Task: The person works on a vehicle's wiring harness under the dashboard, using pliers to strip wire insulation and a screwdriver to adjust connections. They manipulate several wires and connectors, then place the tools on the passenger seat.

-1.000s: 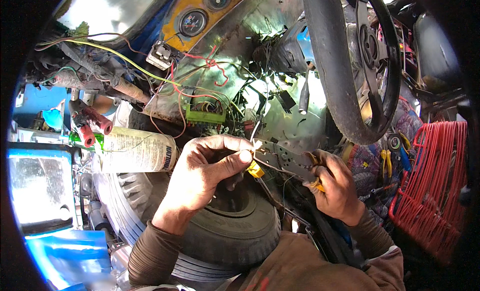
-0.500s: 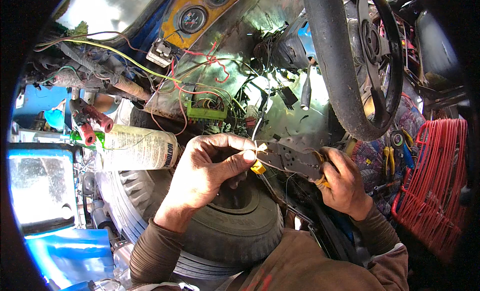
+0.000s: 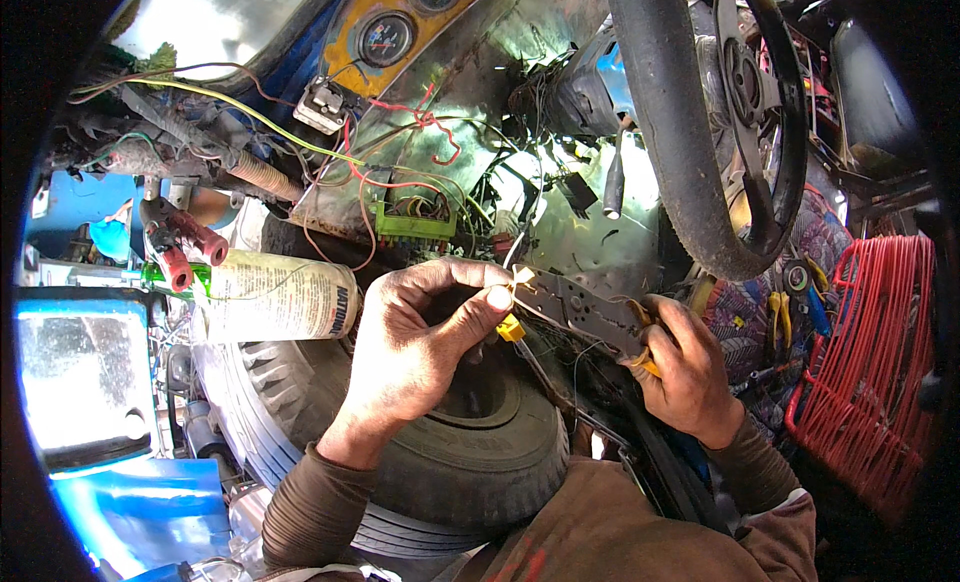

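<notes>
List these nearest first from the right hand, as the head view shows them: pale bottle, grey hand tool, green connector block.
1. Grey hand tool: held in the right hand.
2. Green connector block: up and to the left.
3. Pale bottle: farther left, past the left hand.
</notes>
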Motion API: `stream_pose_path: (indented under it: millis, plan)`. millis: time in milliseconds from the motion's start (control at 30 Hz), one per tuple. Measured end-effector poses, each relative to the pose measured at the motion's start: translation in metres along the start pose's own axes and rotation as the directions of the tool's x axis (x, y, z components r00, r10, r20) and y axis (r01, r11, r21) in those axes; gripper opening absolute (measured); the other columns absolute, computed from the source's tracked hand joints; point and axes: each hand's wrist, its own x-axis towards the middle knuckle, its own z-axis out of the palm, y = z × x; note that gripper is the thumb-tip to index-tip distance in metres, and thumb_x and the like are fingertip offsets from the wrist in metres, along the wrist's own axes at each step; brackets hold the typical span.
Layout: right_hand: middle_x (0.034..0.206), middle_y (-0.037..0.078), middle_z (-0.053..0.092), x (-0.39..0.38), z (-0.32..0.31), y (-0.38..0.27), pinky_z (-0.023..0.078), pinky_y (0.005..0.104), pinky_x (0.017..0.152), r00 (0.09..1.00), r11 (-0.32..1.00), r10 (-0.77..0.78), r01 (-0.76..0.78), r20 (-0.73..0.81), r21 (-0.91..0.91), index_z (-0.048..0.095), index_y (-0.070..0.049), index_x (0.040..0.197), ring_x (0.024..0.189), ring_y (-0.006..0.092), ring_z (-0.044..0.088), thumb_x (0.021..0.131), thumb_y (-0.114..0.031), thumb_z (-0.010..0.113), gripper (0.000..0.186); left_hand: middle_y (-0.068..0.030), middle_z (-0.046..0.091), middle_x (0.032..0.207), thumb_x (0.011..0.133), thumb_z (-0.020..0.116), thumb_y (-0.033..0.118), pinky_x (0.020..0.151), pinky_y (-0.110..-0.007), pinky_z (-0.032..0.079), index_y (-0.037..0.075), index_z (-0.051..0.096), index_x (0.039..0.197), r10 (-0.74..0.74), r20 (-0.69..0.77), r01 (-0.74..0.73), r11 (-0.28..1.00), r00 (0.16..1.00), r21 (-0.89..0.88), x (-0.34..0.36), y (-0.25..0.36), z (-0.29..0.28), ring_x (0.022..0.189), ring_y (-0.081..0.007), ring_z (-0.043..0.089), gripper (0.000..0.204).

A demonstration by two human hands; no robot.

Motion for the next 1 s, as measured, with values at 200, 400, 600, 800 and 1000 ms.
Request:
stream_pose_path:
  millis: [200,400,600,800,1000]
  plan:
    - [0.124,0.025,0.059,-0.0001,0.0029,-0.0006,0.051,0.0497,0.092,0.999,1.0,0.003,-0.003,-0.045,0.002,0.063,0.003,0.096,0.105,0.0427,0.063,0.079,-0.019,0.08,0.033,0.0016,0.071,0.085,0.094,0.077,0.01,0.06,-0.019,0.045,0.0,0.076,0.104,0.062,-0.022,-0.061,0.997,0.998,0.054,0.0,-0.002,0.0005,0.069,-0.0013,0.055,0.015]
    - [0.121,0.027,0.06,-0.0012,0.0012,-0.0009,0.053,0.0469,0.095,1.0,1.0,-0.006,0.006,-0.001,-0.005,0.063,0.01,0.105,0.107,0.0416,0.065,0.088,-0.017,0.076,0.034,0.0007,0.072,0.087,0.094,0.077,0.007,0.066,-0.019,0.047,-0.002,0.076,0.103,0.092,-0.025,-0.091,0.995,0.995,0.047,0.0007,-0.0032,0.0025,0.075,-0.0022,0.058,0.013]
    - [0.12,0.026,0.06,0.0005,-0.0009,-0.0037,0.054,0.0467,0.093,1.0,1.0,-0.023,0.023,-0.008,0.009,0.063,0.009,0.105,0.105,0.0412,0.065,0.087,-0.015,0.077,0.033,0.0001,0.073,0.088,0.093,0.077,0.006,0.069,-0.02,0.049,-0.002,0.076,0.102,0.037,-0.038,-0.035,0.998,0.999,0.051,-0.0014,-0.0003,0.0013,0.078,-0.0029,0.059,0.012]
    - [0.116,0.027,0.059,0.0009,-0.0008,-0.0048,0.054,0.0468,0.089,1.0,0.996,0.021,-0.022,0.02,0.082,0.061,0.009,0.105,0.102,0.0429,0.065,0.082,-0.008,0.078,0.033,-0.0006,0.073,0.086,0.093,0.077,0.007,0.069,-0.02,0.049,-0.002,0.076,0.103,0.061,-0.042,-0.057,0.995,0.997,0.083,-0.0011,0.0006,0.0041,0.077,-0.0036,0.06,0.013]
    - [0.118,0.028,0.058,-0.0029,-0.0053,-0.0095,0.053,0.0477,0.09,0.996,0.994,0.06,-0.066,0.063,0.091,0.061,0.009,0.104,0.104,0.0445,0.064,0.081,-0.007,0.078,0.032,-0.0012,0.073,0.085,0.094,0.076,0.007,0.069,-0.022,0.052,-0.002,0.076,0.104,-0.007,-0.049,0.011,0.995,0.999,0.101,-0.003,0.0036,0.0051,0.073,-0.0059,0.061,0.013]
